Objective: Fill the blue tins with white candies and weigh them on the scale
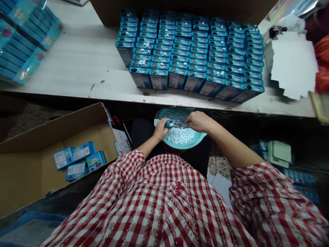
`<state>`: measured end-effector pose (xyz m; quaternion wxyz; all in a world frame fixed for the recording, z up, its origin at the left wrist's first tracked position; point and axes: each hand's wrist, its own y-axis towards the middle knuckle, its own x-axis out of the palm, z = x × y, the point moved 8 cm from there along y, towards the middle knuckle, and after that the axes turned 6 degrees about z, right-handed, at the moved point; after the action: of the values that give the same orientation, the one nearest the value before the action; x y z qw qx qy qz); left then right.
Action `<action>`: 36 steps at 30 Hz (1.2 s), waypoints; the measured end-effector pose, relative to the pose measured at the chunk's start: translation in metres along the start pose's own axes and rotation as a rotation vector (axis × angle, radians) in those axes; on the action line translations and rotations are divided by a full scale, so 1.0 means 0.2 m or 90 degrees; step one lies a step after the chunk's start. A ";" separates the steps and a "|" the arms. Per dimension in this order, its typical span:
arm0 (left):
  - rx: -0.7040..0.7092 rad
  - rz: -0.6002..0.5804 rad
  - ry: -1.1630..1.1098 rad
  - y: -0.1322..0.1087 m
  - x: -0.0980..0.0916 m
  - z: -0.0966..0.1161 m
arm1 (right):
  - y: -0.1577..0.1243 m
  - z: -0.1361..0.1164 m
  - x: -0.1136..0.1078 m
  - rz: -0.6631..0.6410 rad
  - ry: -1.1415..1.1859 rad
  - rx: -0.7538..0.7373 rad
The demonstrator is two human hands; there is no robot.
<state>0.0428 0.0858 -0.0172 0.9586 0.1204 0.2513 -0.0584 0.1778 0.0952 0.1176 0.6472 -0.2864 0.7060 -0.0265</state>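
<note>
A teal bowl (pixel 199 138) full of small white candies (pixel 180 135) rests in my lap below the table edge. Over it, my left hand (pixel 160 128) is closed on the blue end of a small flat box (pixel 171 123). My right hand (pixel 199 121) pinches the box's other, shiny end. On the table above stands a dense block of upright blue boxes (pixel 191 55) with open tops; white candies show in some of them.
An open cardboard carton (pixel 31 157) at my left holds several closed blue boxes (pixel 77 159). Wrapped blue packs (pixel 24 37) lie at the table's far left. Flat white card blanks (pixel 293 63) lie at the right. A brown carton (pixel 180 8) stands behind the block.
</note>
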 end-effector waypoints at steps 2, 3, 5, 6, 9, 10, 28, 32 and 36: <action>-0.001 0.014 -0.013 0.00 -0.03 0.00 | -0.06 0.05 -0.02 0.020 0.034 -0.005; -0.005 0.023 -0.019 0.00 -0.04 0.00 | -0.09 0.10 -0.01 0.028 0.067 0.002; -0.014 0.039 -0.028 -0.01 -0.09 -0.01 | -0.13 0.22 0.07 0.039 0.143 0.037; -0.018 0.045 -0.030 -0.02 -0.11 -0.01 | -0.13 0.28 0.13 0.046 0.171 0.067; -0.028 0.060 -0.030 -0.05 -0.15 -0.03 | -0.07 0.40 0.41 0.073 0.141 0.178; -0.033 0.063 -0.029 -0.06 -0.16 -0.03 | -0.03 0.40 0.52 0.062 0.107 0.214; -0.132 0.141 -0.085 -0.04 -0.22 -0.17 | 0.03 0.37 0.84 0.004 0.411 0.147; -0.094 0.130 -0.056 -0.02 -0.19 -0.12 | -0.08 0.39 0.59 0.020 0.567 0.133; -0.059 0.099 -0.030 0.00 -0.13 -0.07 | -0.10 0.33 0.34 0.000 0.515 0.090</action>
<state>0.0137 0.0900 -0.0156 0.9704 0.0938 0.2210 0.0249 0.2458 0.0705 0.0532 0.3354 -0.2076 0.9001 -0.1850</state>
